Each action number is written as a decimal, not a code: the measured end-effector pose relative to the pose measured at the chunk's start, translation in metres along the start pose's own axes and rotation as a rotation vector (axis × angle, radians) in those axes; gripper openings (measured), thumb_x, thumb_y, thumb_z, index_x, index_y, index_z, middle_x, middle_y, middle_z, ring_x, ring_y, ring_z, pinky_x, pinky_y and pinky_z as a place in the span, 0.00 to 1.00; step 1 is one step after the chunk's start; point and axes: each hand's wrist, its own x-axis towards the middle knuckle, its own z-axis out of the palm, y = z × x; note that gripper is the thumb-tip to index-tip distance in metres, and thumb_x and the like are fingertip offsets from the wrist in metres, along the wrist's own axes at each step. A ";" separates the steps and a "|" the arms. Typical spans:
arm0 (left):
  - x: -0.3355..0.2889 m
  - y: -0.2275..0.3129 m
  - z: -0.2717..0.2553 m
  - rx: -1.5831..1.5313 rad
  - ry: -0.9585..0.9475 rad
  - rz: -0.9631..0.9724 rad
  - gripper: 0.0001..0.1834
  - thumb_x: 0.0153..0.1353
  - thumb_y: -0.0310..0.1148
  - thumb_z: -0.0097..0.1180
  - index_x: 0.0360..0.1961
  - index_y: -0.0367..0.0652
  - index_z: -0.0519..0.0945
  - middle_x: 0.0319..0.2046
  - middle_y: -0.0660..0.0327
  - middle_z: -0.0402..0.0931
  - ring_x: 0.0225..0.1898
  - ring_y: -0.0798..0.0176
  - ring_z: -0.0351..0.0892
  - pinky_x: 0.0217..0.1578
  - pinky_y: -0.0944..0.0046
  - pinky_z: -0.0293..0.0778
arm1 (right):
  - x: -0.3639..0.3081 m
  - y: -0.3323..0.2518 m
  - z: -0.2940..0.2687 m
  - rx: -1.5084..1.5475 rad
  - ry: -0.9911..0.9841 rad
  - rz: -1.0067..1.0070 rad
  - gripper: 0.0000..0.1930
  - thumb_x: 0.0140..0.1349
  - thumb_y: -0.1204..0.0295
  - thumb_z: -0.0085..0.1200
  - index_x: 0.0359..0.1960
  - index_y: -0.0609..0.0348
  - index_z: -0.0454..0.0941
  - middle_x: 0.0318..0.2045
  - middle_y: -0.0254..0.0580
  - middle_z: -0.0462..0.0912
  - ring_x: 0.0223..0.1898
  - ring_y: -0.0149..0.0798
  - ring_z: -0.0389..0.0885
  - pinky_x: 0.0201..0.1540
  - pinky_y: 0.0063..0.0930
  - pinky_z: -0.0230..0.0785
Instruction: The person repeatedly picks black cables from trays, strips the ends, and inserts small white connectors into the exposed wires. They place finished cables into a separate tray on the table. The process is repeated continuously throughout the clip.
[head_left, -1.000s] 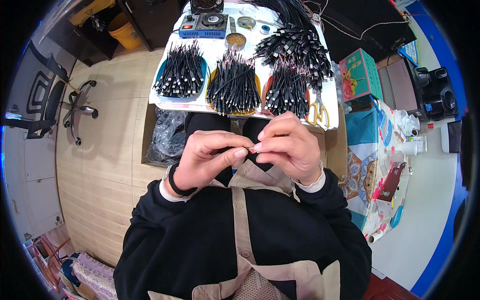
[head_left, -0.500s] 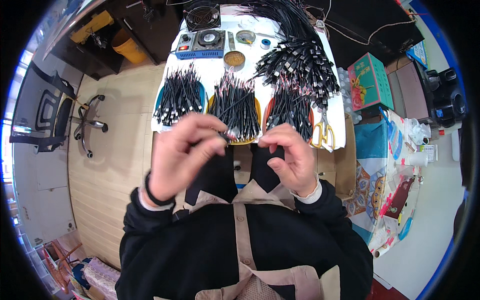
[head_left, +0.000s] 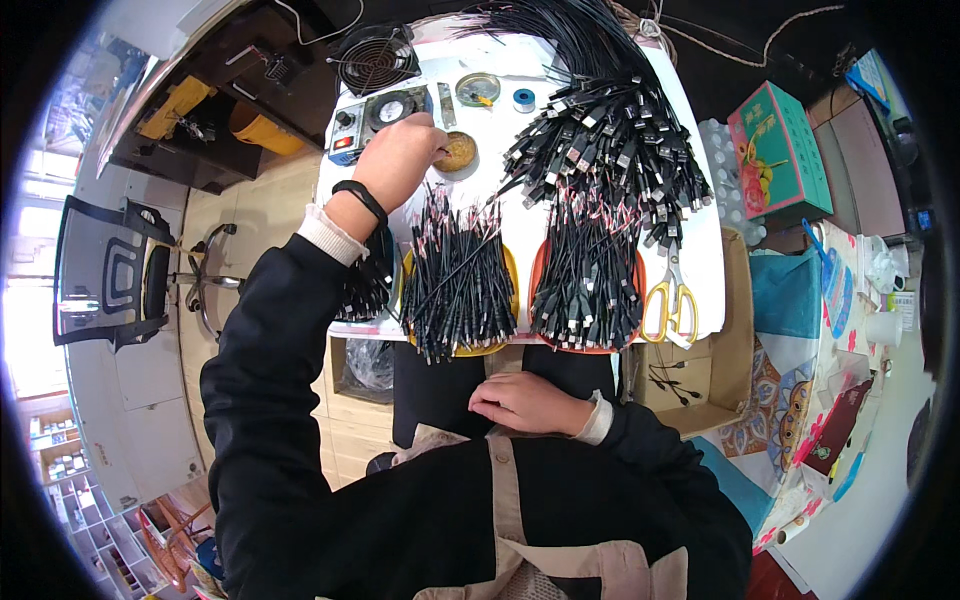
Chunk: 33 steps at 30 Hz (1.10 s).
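My left hand reaches across the white table with its fingertips pinched at the edge of a round tin of amber stuff. What the fingers hold, if anything, is hidden. My right hand lies on my lap with its fingers loosely stretched and nothing visible in it. Near the front edge, black cables with bared wire ends fill a yellow tray. More short black cables fill an orange tray. A third bunch is partly behind my left sleeve.
A blue-cased device with a dial and a fan stand at the back left. Behind are a dish and a small spool. A large cable heap and yellow-handled scissors lie right; a cardboard box stands beside the table.
My left hand has gone from above my lap out to the tin. My right hand has dropped to my lap. The view has shifted, with the table lower in it.
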 end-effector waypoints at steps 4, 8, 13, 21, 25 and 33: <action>0.011 -0.012 0.016 0.086 -0.081 -0.029 0.05 0.55 0.28 0.58 0.31 0.37 0.81 0.33 0.53 0.73 0.36 0.46 0.78 0.37 0.52 0.74 | -0.001 0.008 -0.004 0.005 0.031 0.002 0.09 0.66 0.67 0.51 0.38 0.61 0.78 0.32 0.46 0.81 0.38 0.49 0.80 0.41 0.39 0.71; 0.018 -0.017 0.024 0.137 -0.125 -0.019 0.05 0.55 0.28 0.58 0.31 0.37 0.82 0.33 0.53 0.74 0.36 0.47 0.78 0.38 0.51 0.74 | 0.001 0.010 -0.005 0.027 0.026 0.005 0.09 0.66 0.67 0.51 0.37 0.61 0.77 0.32 0.46 0.81 0.38 0.49 0.80 0.41 0.40 0.72; 0.020 -0.017 0.031 0.201 -0.115 0.034 0.04 0.52 0.23 0.56 0.28 0.38 0.81 0.34 0.51 0.75 0.35 0.46 0.81 0.38 0.53 0.78 | 0.001 0.013 -0.004 0.032 0.048 -0.017 0.09 0.66 0.67 0.51 0.38 0.62 0.77 0.32 0.46 0.80 0.37 0.49 0.80 0.41 0.40 0.72; 0.009 -0.019 0.003 0.053 -0.009 -0.020 0.04 0.57 0.27 0.57 0.30 0.38 0.80 0.33 0.52 0.74 0.37 0.45 0.78 0.38 0.51 0.75 | 0.001 0.015 0.000 -0.008 0.063 0.019 0.09 0.66 0.68 0.50 0.36 0.61 0.76 0.31 0.45 0.80 0.37 0.49 0.80 0.40 0.40 0.72; -0.004 -0.033 -0.027 0.046 0.094 -0.010 0.05 0.56 0.28 0.59 0.33 0.38 0.81 0.34 0.53 0.75 0.36 0.45 0.78 0.38 0.52 0.75 | 0.001 0.013 0.003 -0.056 0.055 0.030 0.09 0.66 0.68 0.50 0.36 0.61 0.76 0.31 0.45 0.80 0.37 0.49 0.80 0.40 0.41 0.71; -0.008 -0.071 -0.038 0.102 0.071 -0.199 0.05 0.55 0.27 0.60 0.31 0.37 0.83 0.32 0.53 0.75 0.38 0.46 0.78 0.41 0.52 0.74 | 0.003 0.009 0.002 -0.113 -0.009 0.054 0.09 0.65 0.68 0.50 0.34 0.61 0.76 0.31 0.45 0.81 0.37 0.49 0.80 0.40 0.40 0.71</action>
